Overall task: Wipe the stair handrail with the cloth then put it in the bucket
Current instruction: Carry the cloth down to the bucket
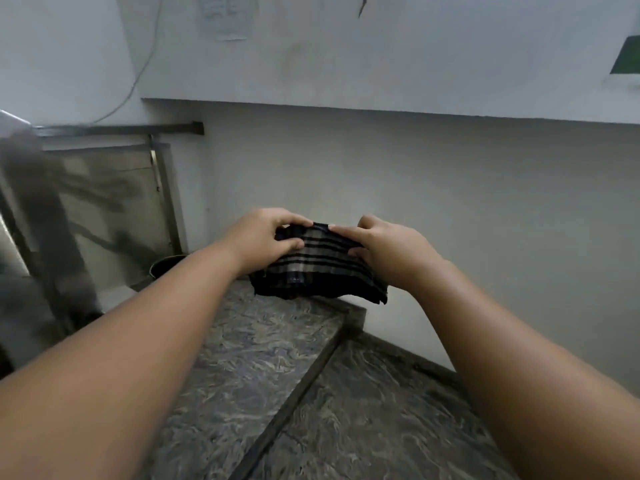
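Both my left hand and right hand pinch the folded plaid cloth. I should fold it into a firm pad, then reach left to the handrail.

- Your hands, left and right, hold the cloth mid-frame, above the stairs.
- The bucket sits just left of them, below the handrail at upper left.
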